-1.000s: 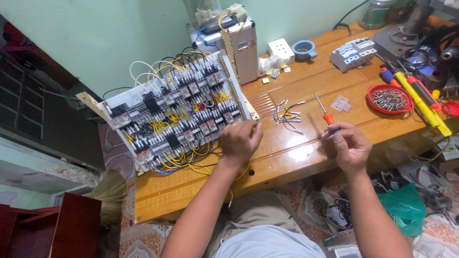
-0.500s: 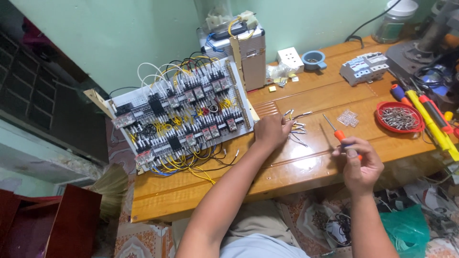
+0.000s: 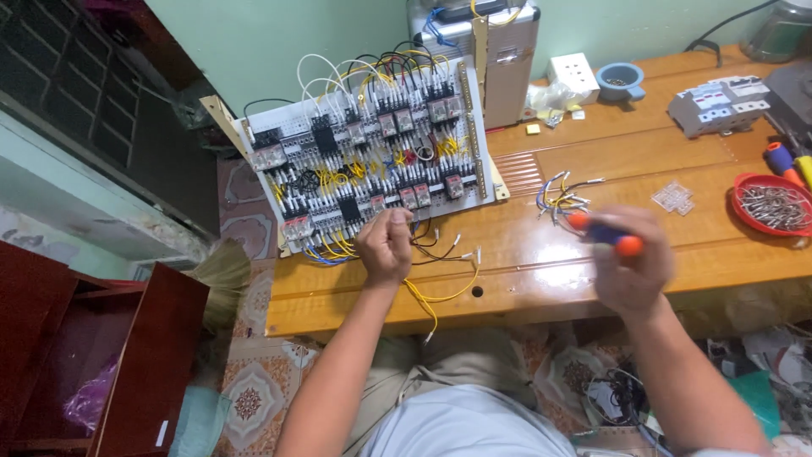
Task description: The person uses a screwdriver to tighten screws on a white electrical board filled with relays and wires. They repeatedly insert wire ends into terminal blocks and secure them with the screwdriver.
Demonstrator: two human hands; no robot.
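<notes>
Red bowl at the table's right edge held screws. The right hand gripped a screwdriver; the left hand was fisted on wires.

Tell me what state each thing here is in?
Left hand: closed, at the panel's lower edge.
Right hand: gripping the screwdriver.
Wiring panel: tilted, wires loose.
Red dish: full of screws.
Blue cup: upright.
</notes>
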